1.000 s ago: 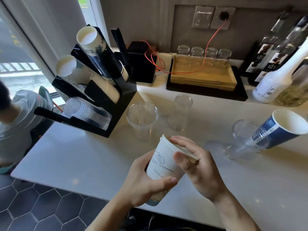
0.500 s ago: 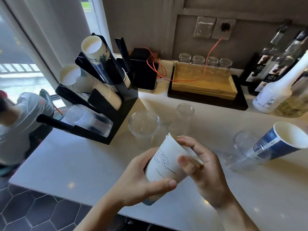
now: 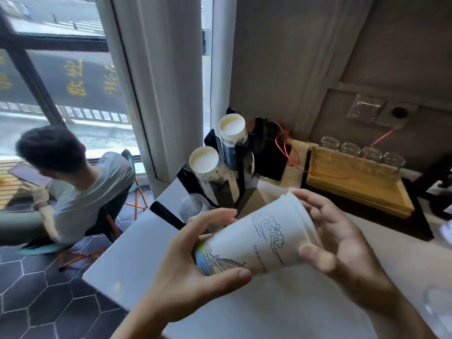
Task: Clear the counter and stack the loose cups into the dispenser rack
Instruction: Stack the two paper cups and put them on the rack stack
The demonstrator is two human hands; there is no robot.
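Centre frame: my left hand (image 3: 193,272) grips the base and my right hand (image 3: 342,243) the rim of a white paper cup (image 3: 259,243), tilted above the desk (image 3: 127,260), not yet racked. Dispenser rack (image 3: 227,192) above it already holds stacks.

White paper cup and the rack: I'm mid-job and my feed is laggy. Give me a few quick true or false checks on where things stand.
1. Both hands hold the white paper cup. True: left hand at its base, right hand at its rim.
2. The cup stands upright on the counter. False: it is tilted on its side, lifted.
3. The dispenser rack holds paper cup stacks. True.
4. The wooden tray is left of the rack. False: it lies to the right.
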